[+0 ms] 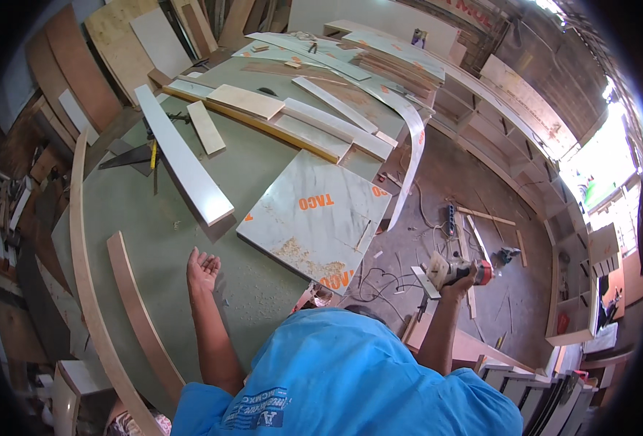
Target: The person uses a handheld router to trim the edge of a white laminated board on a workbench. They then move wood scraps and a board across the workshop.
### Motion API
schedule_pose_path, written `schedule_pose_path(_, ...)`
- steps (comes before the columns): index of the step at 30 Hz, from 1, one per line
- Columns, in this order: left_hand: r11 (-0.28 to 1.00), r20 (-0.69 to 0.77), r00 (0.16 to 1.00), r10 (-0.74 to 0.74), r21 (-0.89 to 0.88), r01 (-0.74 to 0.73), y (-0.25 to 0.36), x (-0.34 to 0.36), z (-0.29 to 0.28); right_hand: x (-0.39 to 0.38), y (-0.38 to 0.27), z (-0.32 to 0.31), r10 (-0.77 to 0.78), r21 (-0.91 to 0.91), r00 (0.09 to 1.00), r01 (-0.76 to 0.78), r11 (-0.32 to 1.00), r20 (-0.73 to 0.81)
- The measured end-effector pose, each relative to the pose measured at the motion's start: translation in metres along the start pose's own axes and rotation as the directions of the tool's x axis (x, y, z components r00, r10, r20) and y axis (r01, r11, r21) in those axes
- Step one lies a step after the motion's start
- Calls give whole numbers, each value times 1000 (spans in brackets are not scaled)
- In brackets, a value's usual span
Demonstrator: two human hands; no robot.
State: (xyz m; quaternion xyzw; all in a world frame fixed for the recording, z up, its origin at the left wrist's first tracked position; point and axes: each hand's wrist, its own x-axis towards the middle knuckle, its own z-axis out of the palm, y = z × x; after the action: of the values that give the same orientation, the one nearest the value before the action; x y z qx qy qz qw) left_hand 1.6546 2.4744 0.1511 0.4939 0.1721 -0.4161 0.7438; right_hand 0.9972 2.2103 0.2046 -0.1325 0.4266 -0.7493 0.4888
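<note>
My right hand (460, 278) is closed round the body of a trim router (449, 269), a corded-looking power tool with a red end and a pale flat base. I hold it out past the right side of the worktable. My left hand (204, 269) is palm up over the green tabletop (256, 317), fingers apart, with nothing in it. Between my hands lies a marble-patterned board (321, 231) with orange print and sawdust along its near edge. A long white panel strip (180, 156) lies just beyond my left hand.
Farther off, a yellow straightedge (263, 125), a cream wood piece (246, 101) and several white strips lie together. Two curved wooden strips (138, 312) run along the table's left. Cables (383, 280) and offcuts are on the floor at right, near long shelving (496, 131).
</note>
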Motion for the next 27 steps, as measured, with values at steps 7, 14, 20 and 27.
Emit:
schedule_pose_path(7, 999, 69, 998, -10, 43, 7, -21, 18, 53, 18, 6, 35, 91, -45, 993, -88, 995, 73)
schedule_pose_path(14, 994, 18, 1000, -3, 107, 1, -106, -29, 65, 104, 50, 64, 190, -94, 980, -183, 979, 66)
schedule_pose_path(20, 882, -226, 891, 393, 365, -297, -223, -80, 87, 215, 84, -14, 434, -277, 884, -380, 883, 171)
schedule_pose_path(27, 542, -244, 690, 682, 802, -252, -330, -132, 118, 232, 83, -15, 539, -561, 834, -392, 729, 119)
